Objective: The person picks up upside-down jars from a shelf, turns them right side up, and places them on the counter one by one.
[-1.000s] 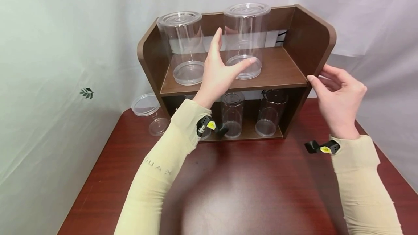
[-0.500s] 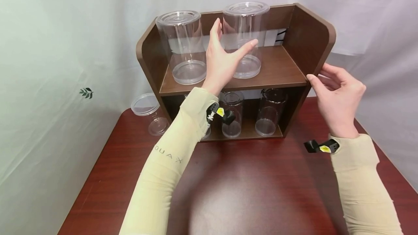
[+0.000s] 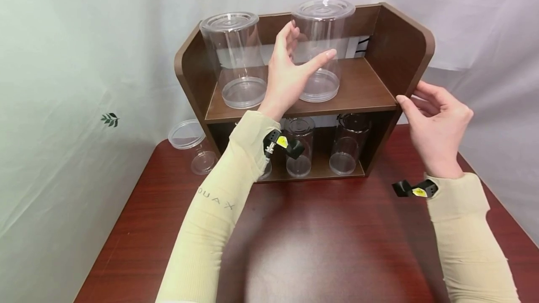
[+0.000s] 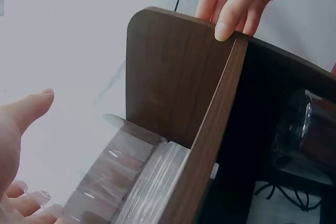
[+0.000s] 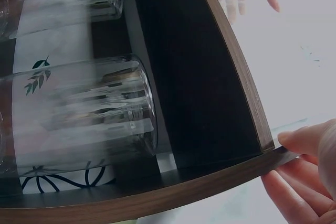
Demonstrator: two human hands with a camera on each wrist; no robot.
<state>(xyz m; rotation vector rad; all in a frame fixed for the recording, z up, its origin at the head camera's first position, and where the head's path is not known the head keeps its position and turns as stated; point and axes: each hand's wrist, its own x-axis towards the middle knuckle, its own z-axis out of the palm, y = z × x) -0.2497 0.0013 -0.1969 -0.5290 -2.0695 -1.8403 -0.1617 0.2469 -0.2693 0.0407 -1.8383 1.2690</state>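
A two-tier brown wooden shelf (image 3: 362, 83) stands at the far edge of the dark red surface (image 3: 320, 242), in the upper middle of the head view. On its top board stand two large clear jars, both upright with their lids on and their long axes vertical: the left jar (image 3: 233, 60) near the shelf's left wall, and the right jar (image 3: 322, 48) at mid-board. The right jar leans slightly, its lidded top tipped toward the right of the frame while its base stays on the board.

The lower tier holds smaller clear jars; two show plainly, a middle one (image 3: 300, 146) and a right one (image 3: 349, 144), and a third may sit behind the left sleeve, though that is hard to tell. One more clear jar (image 3: 194, 146) lies on its side on the surface left of the shelf, its lidded end toward the upper left.

The left hand (image 3: 290, 76) is at the right jar, its grip spread wide, the fingers (image 3: 290, 36) against the jar's left side and the thumb stretched across the front; the pictures do not show a firm clasp. The right hand (image 3: 438, 120) holds the front edge of the shelf's right side panel, thumb on the edge and fingers curled behind it.
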